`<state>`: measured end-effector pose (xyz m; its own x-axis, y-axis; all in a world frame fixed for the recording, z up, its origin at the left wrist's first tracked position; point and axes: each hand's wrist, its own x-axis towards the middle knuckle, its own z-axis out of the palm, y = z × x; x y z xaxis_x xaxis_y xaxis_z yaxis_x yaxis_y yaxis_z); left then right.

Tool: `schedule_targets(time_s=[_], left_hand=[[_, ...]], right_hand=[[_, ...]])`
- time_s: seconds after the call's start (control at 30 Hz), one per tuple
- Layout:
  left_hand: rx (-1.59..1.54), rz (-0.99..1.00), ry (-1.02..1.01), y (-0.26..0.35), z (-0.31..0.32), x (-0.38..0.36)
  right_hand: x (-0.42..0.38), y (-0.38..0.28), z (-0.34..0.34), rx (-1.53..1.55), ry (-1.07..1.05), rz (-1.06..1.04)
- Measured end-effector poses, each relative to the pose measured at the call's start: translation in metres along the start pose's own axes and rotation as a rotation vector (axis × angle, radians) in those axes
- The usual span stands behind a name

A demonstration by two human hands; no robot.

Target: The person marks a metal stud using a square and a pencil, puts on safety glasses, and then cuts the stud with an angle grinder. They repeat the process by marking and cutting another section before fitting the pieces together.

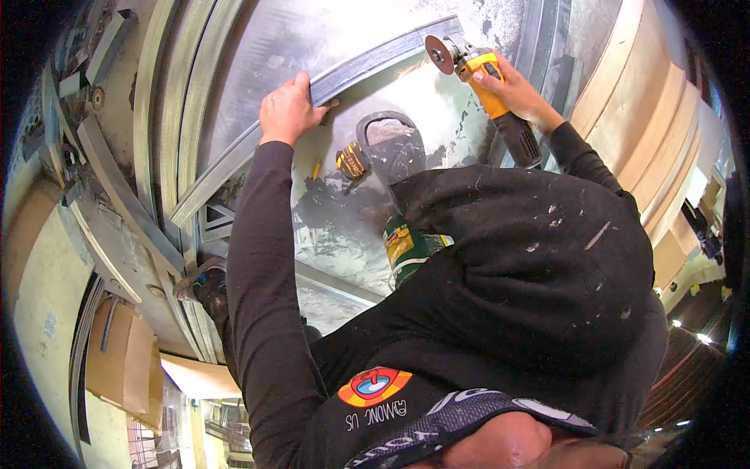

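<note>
My right hand (522, 92) is wrapped round a yellow and black angle grinder (490, 98). Its thin reddish-brown disc (441, 55) is at the far end of a grey metal profile (375, 64), and faint orange sparks show just beneath. Whether the disc touches the metal cannot be made out. The profile runs diagonally from upper right down to the left. Gripping it around its middle is my left hand (291, 109), thumb on the near side and fingers over the top. Below lies a yellow and black tape measure (352, 159).
Long metal profiles (160, 94) lie at the left. Light wooden boards (637, 117) are stacked at the right. Near my legs are a dark, rounded piece (400, 152) and a green container (406, 246). A cardboard box (125, 367) stands at lower left.
</note>
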<state>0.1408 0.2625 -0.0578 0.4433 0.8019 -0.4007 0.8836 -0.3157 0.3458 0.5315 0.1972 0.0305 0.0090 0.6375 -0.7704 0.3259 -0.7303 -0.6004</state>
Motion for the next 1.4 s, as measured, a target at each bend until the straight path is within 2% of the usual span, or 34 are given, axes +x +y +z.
schedule_targets(time_s=[0.53,0.63,0.7,0.73,0.83,0.93,1.0,1.13,1.23,1.3,1.33,1.4], left_hand=[[0.017,0.004,0.004,0.003,0.000,-0.001],[0.030,-0.010,0.013,0.006,-0.002,-0.002],[0.033,-0.035,0.007,0.008,-0.003,-0.002],[0.033,-0.035,0.008,0.008,-0.002,-0.002],[0.030,-0.039,0.016,0.009,-0.002,-0.002],[0.035,-0.063,0.006,0.011,-0.005,-0.002],[0.029,-0.051,0.016,0.009,-0.002,-0.002],[0.046,-0.040,0.037,0.009,-0.003,-0.004],[0.052,-0.037,0.042,0.009,-0.002,-0.005],[0.053,-0.035,0.048,0.010,-0.004,-0.005],[0.051,-0.037,0.048,0.008,-0.001,-0.005],[0.014,0.013,0.103,0.002,0.006,-0.004]], right_hand=[[0.003,-0.001,0.001,-0.063,0.006,0.014],[0.010,0.005,0.001,0.017,-0.015,-0.093],[-0.001,-0.019,0.004,-0.001,-0.013,0.039],[-0.003,-0.021,0.006,-0.002,-0.013,0.038],[-0.003,-0.019,0.007,0.012,-0.016,-0.013],[0.002,-0.008,0.006,0.152,-0.048,-0.100],[0.002,-0.011,0.004,-0.008,0.007,-0.080],[0.003,-0.017,0.004,0.014,-0.028,-0.041],[0.003,-0.019,0.004,-0.093,-0.004,0.043],[0.009,-0.003,0.005,0.156,-0.039,0.003],[0.008,-0.004,0.003,0.154,-0.041,0.003],[0.005,-0.007,-0.002,-0.061,-0.033,0.002]])
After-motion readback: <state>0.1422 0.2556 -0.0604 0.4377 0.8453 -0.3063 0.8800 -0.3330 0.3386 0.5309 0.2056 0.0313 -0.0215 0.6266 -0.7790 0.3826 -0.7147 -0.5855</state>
